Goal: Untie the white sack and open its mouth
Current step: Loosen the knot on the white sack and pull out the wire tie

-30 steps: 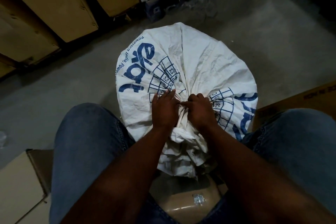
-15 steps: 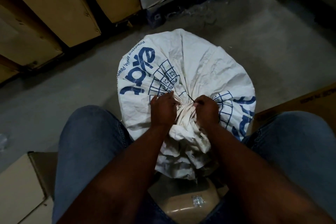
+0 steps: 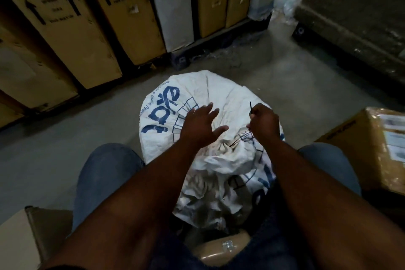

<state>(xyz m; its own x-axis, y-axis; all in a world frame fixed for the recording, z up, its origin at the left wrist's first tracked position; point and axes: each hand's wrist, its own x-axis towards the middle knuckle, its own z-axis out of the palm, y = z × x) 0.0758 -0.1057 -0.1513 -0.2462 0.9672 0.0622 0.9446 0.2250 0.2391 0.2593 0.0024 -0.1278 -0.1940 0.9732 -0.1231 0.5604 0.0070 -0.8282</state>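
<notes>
A full white sack [image 3: 221,92] with blue print stands on the floor between my knees. Its gathered neck [image 3: 225,160] lies crumpled toward me. My right hand [image 3: 264,124] is closed on a thin black tie [image 3: 250,107], whose free end sticks up past my fingers; the other end runs down to the neck. My left hand [image 3: 200,126] hovers over the sack's top with fingers spread, holding nothing.
Tall cardboard cartons [image 3: 72,35] stand on a dark pallet [image 3: 219,39] behind the sack. A taped brown box [image 3: 377,144] sits at my right, another carton [image 3: 19,237] at my lower left. Grey concrete floor [image 3: 65,129] surrounds the sack.
My hands left the knot: the right hand pulled the black tie up and to the right, the left hand let go and opened. The sack's neck has loosened. The camera tilted up.
</notes>
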